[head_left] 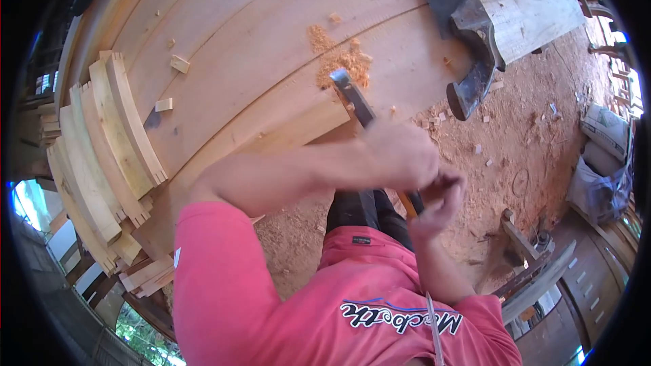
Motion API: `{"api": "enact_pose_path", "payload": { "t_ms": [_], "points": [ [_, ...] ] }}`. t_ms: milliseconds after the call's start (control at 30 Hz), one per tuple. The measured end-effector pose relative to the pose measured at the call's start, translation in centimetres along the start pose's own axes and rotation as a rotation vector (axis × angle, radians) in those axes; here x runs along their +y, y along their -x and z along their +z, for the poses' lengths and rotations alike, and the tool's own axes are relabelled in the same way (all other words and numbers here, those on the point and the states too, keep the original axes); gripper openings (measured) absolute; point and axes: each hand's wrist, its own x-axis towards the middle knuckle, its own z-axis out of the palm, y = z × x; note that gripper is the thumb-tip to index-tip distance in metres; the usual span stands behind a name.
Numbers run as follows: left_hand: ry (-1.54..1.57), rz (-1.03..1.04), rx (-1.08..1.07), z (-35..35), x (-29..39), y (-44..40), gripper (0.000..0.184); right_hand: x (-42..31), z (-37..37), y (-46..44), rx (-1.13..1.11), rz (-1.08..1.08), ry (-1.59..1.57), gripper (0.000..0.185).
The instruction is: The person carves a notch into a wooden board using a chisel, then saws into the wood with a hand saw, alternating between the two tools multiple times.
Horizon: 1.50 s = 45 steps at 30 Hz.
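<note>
A chisel (360,106) with a bright steel tip, a dark blade and an orange handle lies slantwise in front of me. Its tip is over a small heap of sawdust (342,61) on the wooden boards (258,41). My left hand (401,154), smeared by motion, is closed in a fist round the middle of the chisel and hides that part. Lower down, my right hand (437,209) has its fingers curled at the handle end. The fingers' exact hold there is partly hidden.
A handsaw (475,34) with a dark handle lies on the boards' far right, its handle jutting over the edge. Curved wooden pieces (102,156) are stacked at left. Small wood blocks (164,104) dot the boards. Sacks (602,139) stand on the shavings-strewn ground (529,135) at right.
</note>
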Motion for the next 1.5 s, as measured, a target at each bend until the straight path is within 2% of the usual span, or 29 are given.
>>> {"api": "enact_pose_path", "payload": {
  "t_ms": [33, 100, 133, 200, 233, 267, 333, 367, 433, 467, 500, 567, 600, 667, 733, 767, 800, 867, 900, 933, 1000, 1033, 1067, 1133, 1267, 1333, 1400, 1467, 1500],
  "points": [
    [-0.11, -0.011, 0.105, -1.1, -0.9, -0.2, 0.037, -0.7, 1.0, -1.1, -0.008, -0.009, -0.017, 0.031],
    [-0.106, 0.026, 0.067, -1.4, -0.6, 0.0, 0.037, -2.3, 1.9, -1.6, -0.199, 0.206, 0.159, 0.035],
    [-0.092, 0.068, 0.045, -1.1, -0.3, 0.0, 0.038, -2.9, 1.5, -1.5, -0.195, 0.208, 0.163, 0.035],
    [-0.022, 0.109, 0.03, 0.7, 0.1, 0.2, 0.038, -4.5, -0.2, -0.5, -0.394, 0.32, 0.279, 0.045],
    [0.017, 0.168, 0.061, 1.7, 0.2, 0.3, 0.04, -5.1, -0.8, 0.1, -0.483, 0.277, 0.336, 0.052],
    [0.05, 0.232, 0.093, 1.9, 0.6, 0.5, 0.041, -5.9, -1.0, 0.4, -0.482, 0.278, 0.339, 0.052],
    [0.057, 0.189, 0.108, 2.0, 1.2, 0.6, 0.045, -7.5, -0.7, 0.4, -0.659, 0.406, 0.594, 0.049],
    [0.089, 0.209, 0.19, 2.0, 1.1, 0.6, 0.048, -7.1, -0.4, 0.6, -0.672, 0.218, 0.687, 0.039],
    [0.124, 0.231, 0.27, 2.5, 0.8, 0.4, 0.05, -6.7, -0.1, 0.0, -0.75, 0.142, 0.714, 0.032],
    [0.107, 0.333, 0.318, 2.7, 0.6, 0.4, 0.05, -6.5, -0.1, -0.2, -0.827, 0.068, 0.738, 0.027],
    [0.088, 0.434, 0.367, 3.0, 0.5, 0.4, 0.05, -6.3, -0.5, -0.2, -0.826, 0.07, 0.739, 0.027],
    [0.119, 0.431, 0.318, 3.3, 0.3, 0.4, 0.049, -6.0, -1.8, -0.3, -0.793, 0.624, 0.831, 0.035],
    [0.147, 0.427, 0.27, 3.3, 0.4, 0.5, 0.049, -6.1, -2.1, -0.1, -0.794, 0.629, 0.832, 0.035],
    [0.176, 0.406, 0.224, 3.2, 1.0, 0.8, 0.05, -6.0, -2.3, 0.3, -0.822, 0.146, 0.791, 0.034],
    [0.205, 0.388, 0.182, 2.7, 1.2, 0.8, 0.051, -5.4, -1.8, 0.3, -0.789, 0.106, 0.811, 0.033],
    [0.139, 0.264, 0.051, 1.4, 1.3, 0.7, 0.053, -5.2, -1.4, 0.3, -0.753, 0.065, 0.832, 0.032],
    [0.07, 0.144, -0.082, 0.7, 1.3, 0.6, 0.055, -5.3, -0.1, -0.2, -0.747, 0.066, 0.836, 0.032],
    [0.058, 0.12, -0.004, 0.8, 0.7, 0.4, 0.055, -5.9, 2.9, -1.8, -0.714, 0.384, 0.867, 0.034],
    [0.044, 0.093, 0.067, 0.8, 0.3, 0.4, 0.056, -5.2, 1.9, -1.6, -0.751, 0.2, 0.885, 0.037],
    [0.038, 0.093, 0.062, 1.1, 0.4, 0.5, 0.056, -5.1, 1.3, -1.2, -0.748, 0.199, 0.879, 0.037],
    [0.064, 0.212, -0.023, 2.2, 1.6, 0.9, 0.055, -5.5, 0.2, 0.2, -0.705, 0.056, 0.859, 0.025],
    [0.065, 0.239, -0.057, 2.5, 1.8, 0.9, 0.052, -5.8, 0.1, 0.7, -0.717, 0.094, 0.854, 0.036],
    [0.065, 0.236, -0.049, 1.9, 1.5, 0.8, 0.052, -5.6, 0.6, 0.1, -0.725, 0.092, 0.857, 0.036],
    [0.098, 0.073, 0.023, 0.7, 0.6, 0.6, 0.05, -5.2, 1.9, -0.8, -0.681, 0.188, 0.906, 0.037],
    [0.067, 0.065, -0.019, 1.2, 0.8, 0.4, 0.049, -5.5, 1.4, -0.8, -0.732, 0.227, 0.828, 0.035],
    [0.092, 0.246, -0.037, 2.4, 1.8, 0.7, 0.049, -6.1, 0.3, 0.4, -0.742, 0.134, 0.818, 0.033],
    [0.108, 0.196, -0.04, 1.7, 1.8, 0.8, 0.049, -6.1, 0.6, 0.7, -0.692, 0.187, 0.851, 0.034],
    [0.06, 0.188, -0.118, 1.1, 1.7, 0.5, 0.032, -6.1, 0.4, 0.5, -0.721, 0.243, 0.942, 0.034],
    [0.069, 0.189, -0.121, 1.5, 2.1, 0.5, 0.032, -6.3, -0.1, 0.8, -0.718, 0.251, 0.946, 0.034]
  ]
}}
